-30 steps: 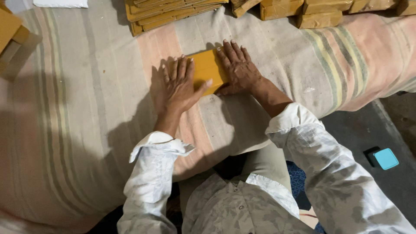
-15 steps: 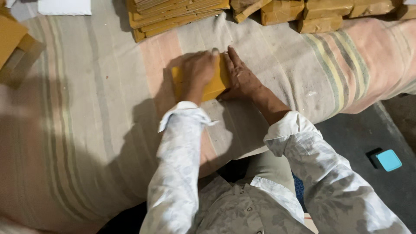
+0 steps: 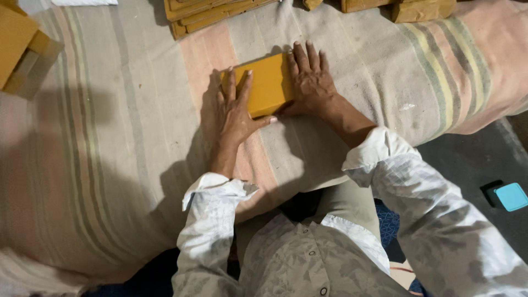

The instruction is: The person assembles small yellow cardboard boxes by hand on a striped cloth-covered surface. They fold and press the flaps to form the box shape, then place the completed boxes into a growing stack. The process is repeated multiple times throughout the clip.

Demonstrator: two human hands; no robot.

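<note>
While the left hand [image 3: 237, 113], curled over the yellow-brown packet [image 3: 268, 82] half a second ago, is now lying flat again, both hands are pressing the packet down onto the striped cloth [image 3: 110, 165], which looks like a smoothing or flattening stage. Its fingers [image 3: 243, 88] are lying spread and straight over the packet's left part, gripping nothing. The right hand [image 3: 311, 82] is resting on the right edge, fingers extended and close together. Stacked brown packets [image 3: 209, 11] are lying at the far side, a blue object [image 3: 510, 196] at the right.
</note>
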